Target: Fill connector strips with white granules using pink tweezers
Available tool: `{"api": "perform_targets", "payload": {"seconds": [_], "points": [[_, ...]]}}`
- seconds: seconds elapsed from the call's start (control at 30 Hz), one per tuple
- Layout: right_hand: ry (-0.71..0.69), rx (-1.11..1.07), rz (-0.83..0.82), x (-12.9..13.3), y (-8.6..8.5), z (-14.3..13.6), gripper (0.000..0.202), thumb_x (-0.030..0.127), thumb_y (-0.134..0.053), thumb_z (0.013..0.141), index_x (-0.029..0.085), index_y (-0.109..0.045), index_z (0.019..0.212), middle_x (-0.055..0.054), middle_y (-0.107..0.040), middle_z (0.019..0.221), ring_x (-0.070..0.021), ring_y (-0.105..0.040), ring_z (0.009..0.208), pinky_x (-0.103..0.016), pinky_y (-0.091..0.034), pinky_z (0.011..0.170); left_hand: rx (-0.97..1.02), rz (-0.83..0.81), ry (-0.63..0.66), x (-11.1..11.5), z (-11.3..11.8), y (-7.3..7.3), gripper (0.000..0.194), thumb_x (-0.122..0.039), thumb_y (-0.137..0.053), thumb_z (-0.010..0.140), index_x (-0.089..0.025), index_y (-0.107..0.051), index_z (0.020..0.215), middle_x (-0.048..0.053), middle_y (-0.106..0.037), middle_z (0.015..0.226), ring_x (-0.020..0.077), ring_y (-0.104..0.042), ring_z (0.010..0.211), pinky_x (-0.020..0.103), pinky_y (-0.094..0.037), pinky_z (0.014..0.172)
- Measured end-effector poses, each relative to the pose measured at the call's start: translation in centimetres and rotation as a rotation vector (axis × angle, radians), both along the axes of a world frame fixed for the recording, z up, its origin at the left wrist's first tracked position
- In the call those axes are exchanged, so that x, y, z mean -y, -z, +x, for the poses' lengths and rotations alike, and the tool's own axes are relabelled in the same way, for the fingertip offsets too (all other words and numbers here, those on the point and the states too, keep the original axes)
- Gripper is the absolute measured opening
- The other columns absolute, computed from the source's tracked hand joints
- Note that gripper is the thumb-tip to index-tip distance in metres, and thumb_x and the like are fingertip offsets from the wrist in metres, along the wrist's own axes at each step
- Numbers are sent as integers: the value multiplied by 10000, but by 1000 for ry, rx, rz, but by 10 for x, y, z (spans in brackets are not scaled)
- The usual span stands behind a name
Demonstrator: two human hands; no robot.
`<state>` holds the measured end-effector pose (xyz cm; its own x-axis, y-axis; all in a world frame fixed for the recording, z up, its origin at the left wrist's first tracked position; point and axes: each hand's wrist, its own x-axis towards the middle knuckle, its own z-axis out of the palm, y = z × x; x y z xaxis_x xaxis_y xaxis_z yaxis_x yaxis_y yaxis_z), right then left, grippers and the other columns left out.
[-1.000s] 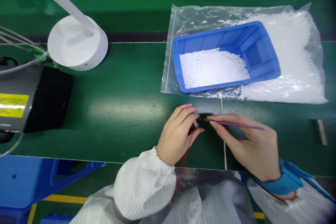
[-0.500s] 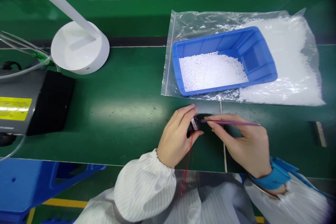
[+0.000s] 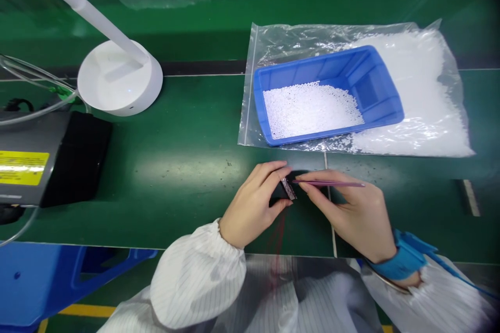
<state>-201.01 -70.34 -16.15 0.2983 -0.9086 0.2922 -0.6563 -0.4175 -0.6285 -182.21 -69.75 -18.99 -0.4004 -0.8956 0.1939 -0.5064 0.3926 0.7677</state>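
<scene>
Between its thumb and fingers, my left hand (image 3: 255,203) grips a small dark part (image 3: 288,189) with a pale, speckled face, low over the green table. Thin red wires (image 3: 278,242) hang from it toward my lap, blurred. My right hand (image 3: 351,208), with a blue wrist strap (image 3: 406,257), pinches pink tweezers (image 3: 332,183). The tweezers lie nearly level, their tips pointing left at the part's right side. Whether the tips touch it is too small to tell.
Beyond my hands a blue bin (image 3: 383,88) of white pellets (image 3: 312,109) rests on a clear bag (image 3: 422,93) of white pellets. A white lamp base (image 3: 121,80) and a grey-black machine (image 3: 74,161) stand left. A blue stool (image 3: 31,276) is below the table's edge.
Both hands have shifted slightly left, still holding the part and the tweezers. The part's pale face is tilted more. The view has shifted a little.
</scene>
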Motion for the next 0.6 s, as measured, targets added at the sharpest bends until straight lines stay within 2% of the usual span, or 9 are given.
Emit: {"api": "perform_targets", "payload": {"seconds": [0.13, 0.3, 0.4, 0.6], "points": [[-59, -14, 5, 1, -3, 0, 92, 162, -656, 859, 201, -674, 941, 14, -745, 889, -125, -708, 796, -215, -587, 719, 57, 20, 118, 14, 11, -5, 522, -102, -744, 775, -179, -520, 1240, 86, -583, 1195, 219, -566, 1091, 395, -538, 944], [-108, 6, 95, 4, -4, -3, 78, 193, -631, 882, 205, -684, 938, 12, -746, 904, -137, -710, 815, -229, -596, 710, 52, 40, 271, 28, 19, -4, 238, -118, -683, 836, -142, -622, 1065, 79, -595, 1056, 188, -562, 969, 336, -535, 835], [-126, 10, 120, 5, -5, -4, 83, 205, -614, 895, 202, -683, 941, 11, -747, 907, -128, -708, 820, -220, -593, 719, 25, 73, 297, 32, 19, 0, 94, -117, -642, 868, -148, -663, 954, 69, -585, 1005, 175, -554, 927, 311, -521, 792], [-153, -4, 112, 6, -6, -4, 80, 223, -608, 903, 202, -670, 949, 9, -746, 896, -127, -706, 809, -226, -585, 707, 5, 104, 298, 34, 16, 2, 37, -156, -647, 875, -146, -671, 902, 55, -588, 972, 167, -536, 898, 301, -505, 796]]}}
